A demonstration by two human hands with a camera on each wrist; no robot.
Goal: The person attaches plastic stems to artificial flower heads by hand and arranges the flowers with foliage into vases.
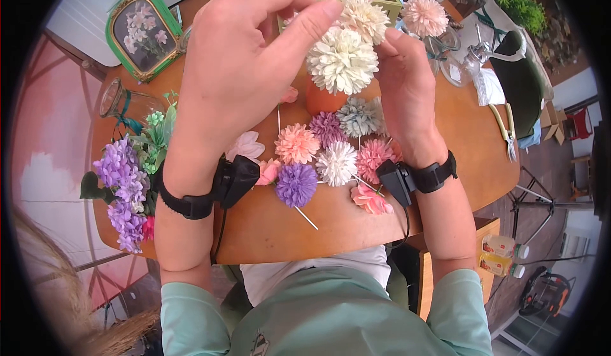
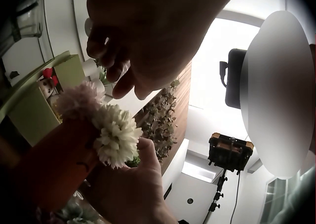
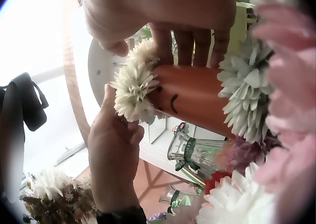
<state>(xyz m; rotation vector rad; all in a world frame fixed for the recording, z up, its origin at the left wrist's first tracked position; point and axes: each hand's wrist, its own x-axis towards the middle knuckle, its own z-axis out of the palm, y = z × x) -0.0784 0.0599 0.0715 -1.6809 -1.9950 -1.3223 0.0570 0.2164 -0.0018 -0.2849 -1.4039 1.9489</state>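
Note:
An orange vase (image 1: 320,99) with a drawn smile (image 3: 174,103) stands upright, holding a white pompom flower (image 1: 342,60), a cream one (image 1: 365,17) and a pale pink one (image 2: 79,101). Over the left side of these blooms is my left hand (image 1: 245,63), its fingers loosely bent and the thumb tip right at the cream flower's edge. My right hand (image 1: 407,92) is at the right side, thumb close beside the blooms. In the right wrist view its fingers (image 3: 183,46) reach out fairly straight alongside the vase, partly hidden behind it.
Loose flower heads on sticks, among them a purple one (image 1: 296,185) and a peach one (image 1: 297,143), lie in front of the vase. To the left are a green picture frame (image 1: 114,44), a glass jar (image 1: 118,98) and lilac blossoms (image 1: 121,171). Pliers (image 1: 507,130) lie at the right.

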